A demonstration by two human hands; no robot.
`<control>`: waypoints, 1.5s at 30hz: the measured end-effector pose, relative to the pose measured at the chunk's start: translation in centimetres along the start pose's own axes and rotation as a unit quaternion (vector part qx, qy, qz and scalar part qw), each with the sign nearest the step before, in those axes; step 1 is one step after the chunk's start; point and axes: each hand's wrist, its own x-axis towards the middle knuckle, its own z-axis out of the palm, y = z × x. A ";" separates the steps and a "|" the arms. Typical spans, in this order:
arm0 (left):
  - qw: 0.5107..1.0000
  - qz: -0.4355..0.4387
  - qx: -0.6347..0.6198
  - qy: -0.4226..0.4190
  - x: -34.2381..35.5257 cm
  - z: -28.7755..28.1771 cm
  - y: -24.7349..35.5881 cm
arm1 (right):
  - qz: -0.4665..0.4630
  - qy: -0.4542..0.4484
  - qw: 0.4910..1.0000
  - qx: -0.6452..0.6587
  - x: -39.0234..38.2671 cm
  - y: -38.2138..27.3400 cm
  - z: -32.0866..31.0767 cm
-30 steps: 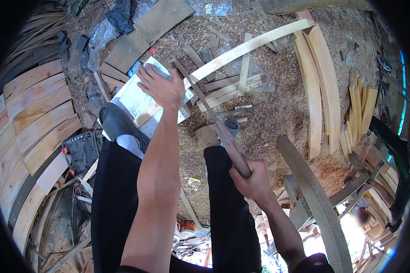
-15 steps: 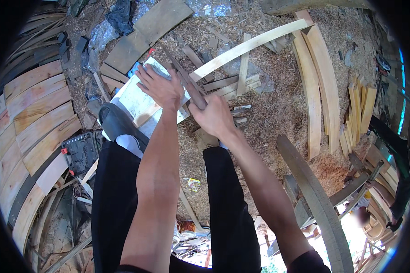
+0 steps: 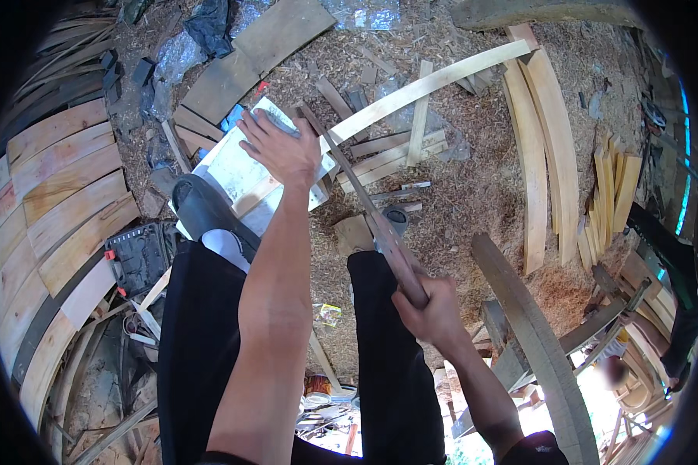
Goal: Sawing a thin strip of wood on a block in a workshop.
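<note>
My left hand [image 3: 283, 151] lies flat with its fingers spread, pressing on a white block-like surface [image 3: 233, 167]. A long pale wood strip [image 3: 434, 81] runs from the far right to beside this hand; its end there is partly hidden. My right hand [image 3: 430, 310] is closed around the near end of a long brown tool, seemingly a handsaw [image 3: 372, 213] seen almost edge-on. Its far end crosses the strip just right of my left hand. Beside the white surface rests my left foot in a dark clog [image 3: 205, 205].
Curved boards [image 3: 529, 163] and thin offcuts [image 3: 616, 182] lie at the right. Stacked planks [image 3: 70, 201] and an open tool case [image 3: 139, 260] are at the left. A thick curved beam [image 3: 535, 341] stands at the lower right, with another person [image 3: 678, 310] beyond it. Shavings cover the ground.
My right hand has drawn the handsaw back toward me and to the right, so more of its length shows. My left hand stays in place.
</note>
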 end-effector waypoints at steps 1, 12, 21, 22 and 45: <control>1.000 -0.002 -0.001 -0.003 0.0 -0.1 0.0 | 0.007 0.006 1.000 0.000 1.1 -0.1 0.2; 0.999 -0.003 -0.011 -0.035 0.2 0.2 -0.1 | 0.037 0.001 0.998 -0.048 17.9 -5.2 4.9; 1.000 -0.009 -0.006 -0.006 0.1 -0.2 -0.4 | 0.029 0.011 0.999 0.021 5.8 -2.1 2.3; 1.000 -0.011 -0.007 -0.011 0.0 -0.1 0.1 | 0.050 0.000 0.999 0.021 3.5 -1.5 1.4; 1.000 -0.006 0.009 -0.023 0.3 0.2 -0.7 | 0.010 0.004 0.999 -0.033 18.4 -3.2 6.2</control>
